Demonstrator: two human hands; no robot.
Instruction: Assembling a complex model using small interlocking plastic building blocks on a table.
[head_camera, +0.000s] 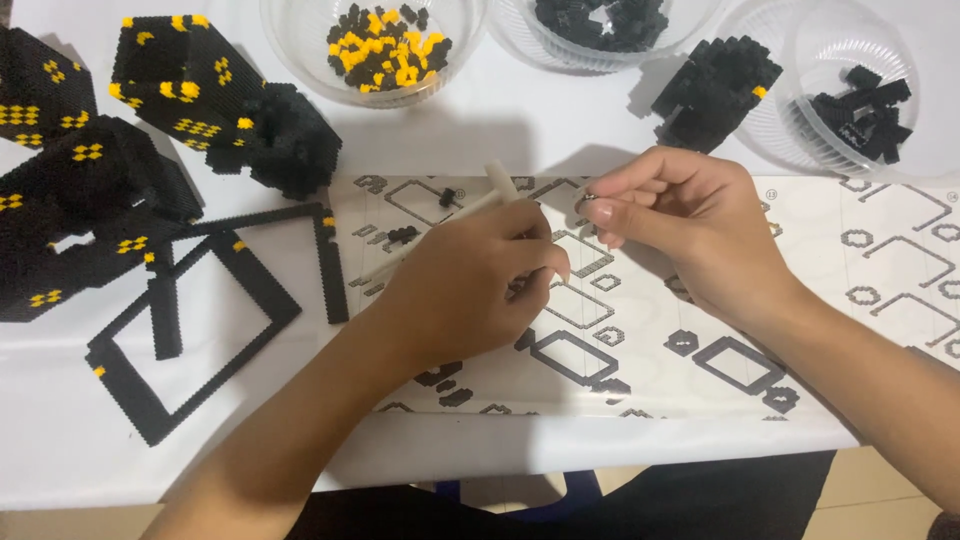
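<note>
My left hand (465, 285) rests on a printed instruction sheet (880, 270) and grips a slim white stick-shaped tool (497, 185) that points up and away from me. My right hand (690, 225) hovers just right of it, its thumb and forefinger pinched on a tiny dark piece (589, 197) near the tool's tip. A few small black bricks (403, 235) lie on the sheet beside my left hand.
Flat black brick frames (210, 320) lie at left, below tall black-and-yellow brick builds (185, 75). Along the back stand clear bowls: one with black and yellow bricks (385, 45), two with black bricks (600, 20) (860, 115). A black brick block (715, 90) sits between them.
</note>
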